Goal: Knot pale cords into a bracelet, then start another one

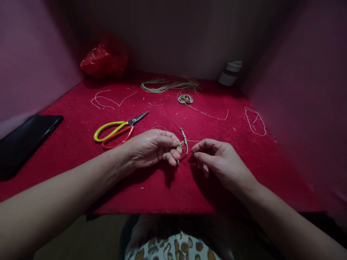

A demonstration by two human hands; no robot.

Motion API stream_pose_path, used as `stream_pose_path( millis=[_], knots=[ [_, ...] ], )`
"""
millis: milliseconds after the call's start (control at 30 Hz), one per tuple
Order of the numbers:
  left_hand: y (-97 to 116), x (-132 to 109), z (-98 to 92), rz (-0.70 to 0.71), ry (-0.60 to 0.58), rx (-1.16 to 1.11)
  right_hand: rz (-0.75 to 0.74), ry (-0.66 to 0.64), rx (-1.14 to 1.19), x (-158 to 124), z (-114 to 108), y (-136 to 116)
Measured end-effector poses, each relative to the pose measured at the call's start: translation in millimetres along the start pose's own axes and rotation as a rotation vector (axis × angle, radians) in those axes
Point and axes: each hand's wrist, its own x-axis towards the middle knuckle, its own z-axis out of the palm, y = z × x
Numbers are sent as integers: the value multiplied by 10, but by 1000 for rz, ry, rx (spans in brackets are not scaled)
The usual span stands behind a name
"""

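My left hand (153, 147) is closed in a pinch on a short braided cord (183, 139) of green and white strands, just above the red cloth (162, 187). The braid's free end points away from me. My right hand (217, 159) sits a little to the right of it, fingers curled and thumb meeting the forefinger; a thin strand runs from the braid towards those fingertips, too fine to tell if it is held.
Scissors (116, 130) with yellow and red handles lie left of my left hand. A bundle of green thread (168, 86) and a small coil (185, 98) lie farther back, with loose white strands (255, 121) at both sides. A red bag (104, 59), a small jar (230, 73), a black tablet (25, 139).
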Motion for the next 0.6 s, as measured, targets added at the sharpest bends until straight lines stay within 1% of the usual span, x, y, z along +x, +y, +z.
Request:
stream_pose_path(
  millis=[67,167,267,333,600],
  knots=[
    [-4,1,-12,8,-16,2,-33,-22,-16,8,39,-20],
    [-20,4,-28,14,-39,7,-64,-88,-32,38,102,-49],
    [-36,8,-36,19,-32,16,-67,-181,-15,81,139,-57],
    [-42,7,-32,27,-22,31,-63,-212,16,108,144,-46],
    [-42,-28,51,52,13,126,-25,-199,150,110,123,-2]
  ],
)
